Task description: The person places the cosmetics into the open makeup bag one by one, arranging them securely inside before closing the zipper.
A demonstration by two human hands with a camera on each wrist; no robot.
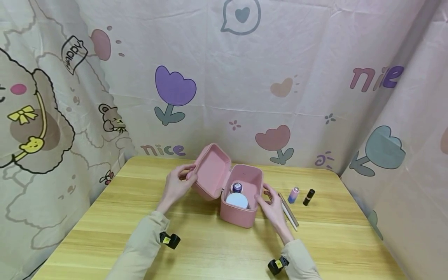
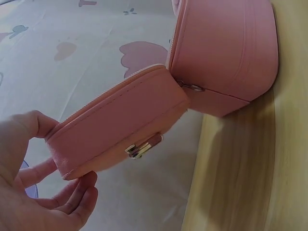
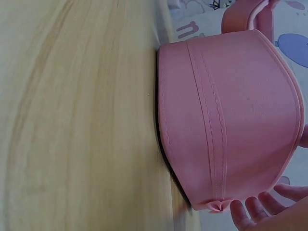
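Observation:
A pink cosmetic case (image 1: 238, 219) stands on the wooden table, its lid (image 1: 211, 171) swung out to the left. My left hand (image 1: 176, 186) grips the free end of the lid; the left wrist view shows thumb and fingers (image 2: 79, 197) on either side of its edge. At the right wall of the case, my right hand (image 1: 273, 210) holds on, thumb at the rim and fingers (image 3: 255, 209) along the outside near a small pink bow (image 3: 219, 206). Inside the case lie a round white-topped container (image 1: 237, 200) and a small dark blue jar (image 1: 237, 187).
Right of the case, beside my right hand, lie a white slim stick (image 1: 289, 217) and a brown one (image 1: 290, 212). Farther right are a pink-and-blue tube (image 1: 293, 195) and a black lipstick tube (image 1: 308, 197). A printed curtain (image 1: 217, 85) hangs behind the table (image 1: 196, 252).

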